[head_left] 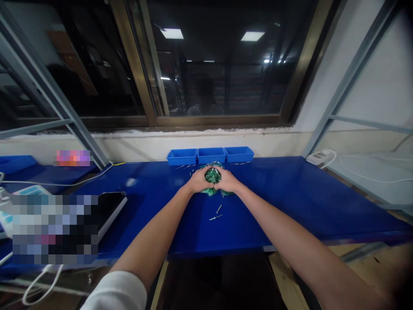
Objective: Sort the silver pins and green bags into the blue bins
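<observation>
Both my hands rest around a green bag [213, 175] with thin metal pieces in and around it, at the middle of the blue table. My left hand [199, 181] curves round its left side, my right hand [226, 179] round its right side. The thumbs meet at the near side and the fingertips at the far side. A screw [219, 209] and a rivet-like pin [215, 218] lie on the table just this side of the bag. More small metal pins lie beyond my hands.
Three blue bins, left [182, 161], middle [211, 159] and right [239, 159], stand by the wall behind the bag. A dark device [111, 206] lies at the left. A power strip [321, 156] with a white cable sits at the back right.
</observation>
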`<state>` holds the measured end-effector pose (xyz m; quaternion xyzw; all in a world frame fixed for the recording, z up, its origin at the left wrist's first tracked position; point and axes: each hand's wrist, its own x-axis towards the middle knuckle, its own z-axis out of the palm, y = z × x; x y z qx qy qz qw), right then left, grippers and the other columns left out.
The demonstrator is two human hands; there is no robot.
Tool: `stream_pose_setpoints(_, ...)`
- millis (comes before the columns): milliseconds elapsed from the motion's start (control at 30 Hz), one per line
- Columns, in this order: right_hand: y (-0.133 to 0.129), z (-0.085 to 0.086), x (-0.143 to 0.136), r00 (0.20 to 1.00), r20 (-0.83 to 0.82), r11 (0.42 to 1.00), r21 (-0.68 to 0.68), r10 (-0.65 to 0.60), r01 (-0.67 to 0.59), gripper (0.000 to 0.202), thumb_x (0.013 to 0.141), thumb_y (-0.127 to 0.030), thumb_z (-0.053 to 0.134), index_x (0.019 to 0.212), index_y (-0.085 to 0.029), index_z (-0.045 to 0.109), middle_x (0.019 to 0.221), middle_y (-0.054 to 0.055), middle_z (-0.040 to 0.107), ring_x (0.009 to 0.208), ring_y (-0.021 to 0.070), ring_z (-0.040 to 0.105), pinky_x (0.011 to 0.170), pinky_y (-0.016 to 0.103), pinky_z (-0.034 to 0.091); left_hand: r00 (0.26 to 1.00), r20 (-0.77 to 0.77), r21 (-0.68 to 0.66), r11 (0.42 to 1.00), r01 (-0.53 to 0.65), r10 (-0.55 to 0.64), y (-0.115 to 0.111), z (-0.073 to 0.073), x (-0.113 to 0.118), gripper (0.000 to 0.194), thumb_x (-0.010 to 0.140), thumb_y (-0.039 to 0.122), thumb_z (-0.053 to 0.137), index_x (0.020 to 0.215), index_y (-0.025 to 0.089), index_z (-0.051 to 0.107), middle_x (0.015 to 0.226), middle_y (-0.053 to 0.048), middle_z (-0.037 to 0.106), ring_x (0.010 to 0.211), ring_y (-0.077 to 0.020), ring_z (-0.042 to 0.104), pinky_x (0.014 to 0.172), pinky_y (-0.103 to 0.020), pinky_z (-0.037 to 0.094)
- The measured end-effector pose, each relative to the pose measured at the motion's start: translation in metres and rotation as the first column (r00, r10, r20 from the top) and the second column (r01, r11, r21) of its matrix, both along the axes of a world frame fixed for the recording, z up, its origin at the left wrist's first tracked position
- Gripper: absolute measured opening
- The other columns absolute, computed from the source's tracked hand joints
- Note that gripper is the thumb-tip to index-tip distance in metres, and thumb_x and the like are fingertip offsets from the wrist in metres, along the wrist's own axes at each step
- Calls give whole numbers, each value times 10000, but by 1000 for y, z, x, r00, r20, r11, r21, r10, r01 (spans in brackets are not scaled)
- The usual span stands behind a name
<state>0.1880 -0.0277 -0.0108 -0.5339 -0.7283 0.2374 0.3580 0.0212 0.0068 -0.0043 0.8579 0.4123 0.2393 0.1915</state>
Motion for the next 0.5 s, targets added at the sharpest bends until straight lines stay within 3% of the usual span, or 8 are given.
stream_pose_setpoints(100, 2, 0, -2, 994, -22, 992, 66, -110, 111, 558, 520, -184, 648, 1073, -210, 578, 961, 39, 650, 886, 219, 590, 770, 308, 444, 996, 54, 71, 995, -67, 64, -4, 1, 3, 596, 592, 298, 642, 1165, 181, 525, 1083, -57, 623, 976, -228, 576, 872, -318, 426)
stream_pose_setpoints(233, 4, -2, 0, 960, -113, 957, 107, -258, 270, 323, 554, -203, 614, 877, -212, 614, 838, 10, 655, 806, 199, 596, 723, 291, 443, 976, 165, 123, 978, -166, 145, -8, 4, 4, 360, 653, 233, 566, 1008, 181, 594, 902, -17, 659, 822, -170, 600, 765, -263, 446)
stream_pose_setpoints(400, 4, -2, 9, 901, -247, 915, 99, -357, 390, 217, 588, -255, 592, 798, -208, 615, 858, 13, 654, 829, 197, 584, 763, 307, 437, 943, 256, 65, 970, -235, 211, 0, 7, -8, 313, 688, 298, 554, 965, 160, 607, 824, -14, 649, 738, -153, 588, 684, -248, 443)
stream_pose_setpoints(500, 4, -2, 14, 894, -278, 919, 78, -351, 386, 245, 611, -285, 587, 838, -207, 640, 930, 27, 658, 904, 208, 580, 824, 328, 424, 968, 170, 46, 980, -194, 184, 2, 10, -17, 341, 690, 352, 572, 977, 172, 618, 870, -24, 653, 787, -174, 595, 727, -274, 447)
